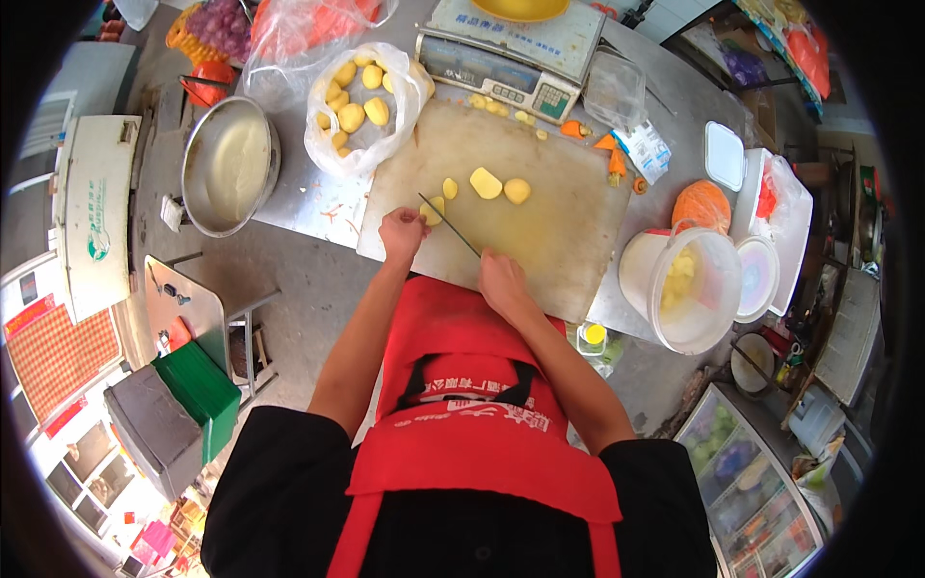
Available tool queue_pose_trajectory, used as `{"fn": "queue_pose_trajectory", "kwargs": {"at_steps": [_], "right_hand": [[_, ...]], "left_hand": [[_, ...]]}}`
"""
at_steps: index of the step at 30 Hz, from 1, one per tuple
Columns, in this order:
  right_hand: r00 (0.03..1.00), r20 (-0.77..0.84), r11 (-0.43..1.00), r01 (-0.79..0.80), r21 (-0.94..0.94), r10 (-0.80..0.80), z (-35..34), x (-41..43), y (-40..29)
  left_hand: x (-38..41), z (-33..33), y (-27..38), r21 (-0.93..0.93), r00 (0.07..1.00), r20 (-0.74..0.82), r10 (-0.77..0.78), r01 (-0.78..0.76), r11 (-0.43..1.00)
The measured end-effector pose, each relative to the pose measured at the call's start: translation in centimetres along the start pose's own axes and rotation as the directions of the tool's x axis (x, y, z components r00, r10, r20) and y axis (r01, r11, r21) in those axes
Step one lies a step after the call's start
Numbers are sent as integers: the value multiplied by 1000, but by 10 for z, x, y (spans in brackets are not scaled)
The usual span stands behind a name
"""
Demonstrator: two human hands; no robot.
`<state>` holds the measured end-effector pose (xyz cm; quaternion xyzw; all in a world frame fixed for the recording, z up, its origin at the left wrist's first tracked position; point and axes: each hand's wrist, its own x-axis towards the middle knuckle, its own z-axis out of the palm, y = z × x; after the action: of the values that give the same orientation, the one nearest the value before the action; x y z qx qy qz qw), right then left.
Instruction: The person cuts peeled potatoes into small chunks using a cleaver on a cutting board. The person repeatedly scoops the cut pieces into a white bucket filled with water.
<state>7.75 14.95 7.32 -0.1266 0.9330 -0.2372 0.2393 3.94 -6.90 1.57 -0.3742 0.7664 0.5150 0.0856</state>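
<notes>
My right hand (502, 280) grips the handle of a kitchen knife at the near edge of a large cutting board (549, 246). The knife blade (452, 226), seen nearly edge-on, slants up to the left, against a piece of peeled potato (436, 209). Beside that piece, my left hand (403, 230) has its fingertips on or right at its left side; whether they grip it is hard to tell. A small potato slice (450, 188), a larger cut potato (485, 183) and a rounded potato piece (517, 191) lie farther up the board.
Behind the board stand a plastic bag of peeled potatoes (351, 117) and a digital scale (498, 68). Carrot pieces (616, 162) lie along its right edge. A steel basin (231, 166) is at the left; a bucket with yellow pieces (697, 289) stands at the right.
</notes>
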Motion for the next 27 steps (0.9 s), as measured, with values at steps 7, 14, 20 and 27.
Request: {"fn": "queue_pose_trajectory", "kwargs": {"at_steps": [7,14,20,27], "right_hand": [[999,-36,1000,20,24,-19,-14,-3,-8],[999,34,1000,30,-4,-30,8,11,-10],[1000,14,999,9,39,-9,7,8,-9],[969,36,965,-249,80,246,-27,-67,42]], "left_hand": [[17,-7,-15,190,958,-174,229,-195,962],[22,-10,-20,219,931,-166,325,-287,933],[24,-16,-23,296,872,-132,472,-419,858],[27,19,56,135,738,185,649,-673,727]]}}
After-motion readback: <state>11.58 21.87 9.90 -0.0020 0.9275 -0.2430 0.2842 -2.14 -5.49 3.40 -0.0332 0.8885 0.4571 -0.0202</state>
